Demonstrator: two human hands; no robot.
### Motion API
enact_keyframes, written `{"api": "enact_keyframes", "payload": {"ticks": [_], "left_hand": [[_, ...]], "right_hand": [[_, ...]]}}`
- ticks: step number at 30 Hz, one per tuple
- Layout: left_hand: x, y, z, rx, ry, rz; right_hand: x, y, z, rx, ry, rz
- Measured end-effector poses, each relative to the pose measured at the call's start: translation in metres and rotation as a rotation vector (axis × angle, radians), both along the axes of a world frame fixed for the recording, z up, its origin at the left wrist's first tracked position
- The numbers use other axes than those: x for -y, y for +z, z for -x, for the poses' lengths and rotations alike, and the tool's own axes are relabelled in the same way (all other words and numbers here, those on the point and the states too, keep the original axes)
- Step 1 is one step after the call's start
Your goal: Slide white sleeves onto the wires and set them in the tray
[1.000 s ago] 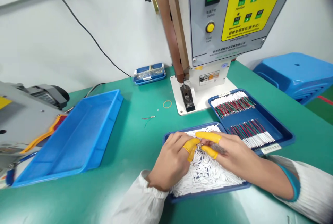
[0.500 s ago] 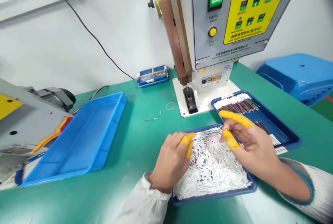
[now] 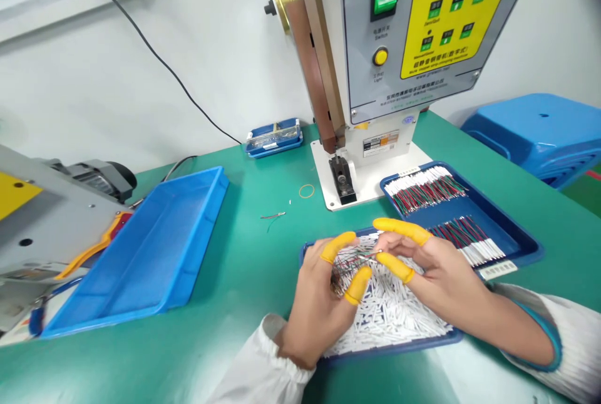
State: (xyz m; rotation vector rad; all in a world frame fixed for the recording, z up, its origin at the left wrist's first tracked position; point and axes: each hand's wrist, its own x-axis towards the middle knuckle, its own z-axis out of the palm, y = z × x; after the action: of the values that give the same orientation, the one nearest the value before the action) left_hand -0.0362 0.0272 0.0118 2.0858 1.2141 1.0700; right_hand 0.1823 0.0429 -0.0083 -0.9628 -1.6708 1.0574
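Observation:
Yellow finger cots cover the thumb and index finger of both hands. My left hand (image 3: 319, 304) hovers over the left part of a blue tray (image 3: 404, 346) heaped with white-ended thin wires (image 3: 389, 313). Its thumb and index finger are spread apart. Opposite it, my right hand (image 3: 439, 269) pinches a thin wire lead (image 3: 369, 258) at the thumb tip; the lead points toward the gap in my left hand. The index finger of my right hand is raised. Fingers hide part of the lead and some wires beneath.
Behind the tray stands a crimping machine (image 3: 387, 131) with a small black die block (image 3: 344, 180). To the right, another blue tray (image 3: 511, 232) holds rows of red, green and black wires. A large blue bin (image 3: 136, 260) lies left. One loose wire (image 3: 273, 216) rests on the green table.
My right hand has moved left, bringing the lead toward my left hand. The thumb and index finger of my left hand have spread apart and turned toward it.

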Motion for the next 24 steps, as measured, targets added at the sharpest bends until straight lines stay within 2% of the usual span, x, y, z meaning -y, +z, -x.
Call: {"api": "enact_keyframes", "payload": {"ticks": [3, 7, 12, 16, 21, 24], "left_hand": [[0.002, -0.003, -0.004, 0.015, -0.039, 0.024], [0.001, -0.007, -0.001, -0.033, -0.049, 0.019], [0.0, -0.004, 0.001, -0.042, -0.048, 0.063], [0.0, 0.002, 0.0, 0.037, 0.045, 0.115], [-0.003, 0.0, 0.003, 0.283, 0.233, 0.193], [-0.004, -0.003, 0.006, 0.323, 0.287, 0.151]], "right_hand": [[0.004, 0.001, 0.002, 0.024, 0.014, 0.007], [0.005, -0.005, 0.001, 0.097, -0.028, -0.066], [0.003, -0.006, 0.0, 0.144, -0.03, -0.09], [0.002, 0.0, 0.002, 0.082, -0.077, -0.107], [-0.001, -0.001, 0.003, 0.035, -0.255, -0.057], [-0.003, 0.0, 0.002, 0.11, -0.167, -0.028]]}}
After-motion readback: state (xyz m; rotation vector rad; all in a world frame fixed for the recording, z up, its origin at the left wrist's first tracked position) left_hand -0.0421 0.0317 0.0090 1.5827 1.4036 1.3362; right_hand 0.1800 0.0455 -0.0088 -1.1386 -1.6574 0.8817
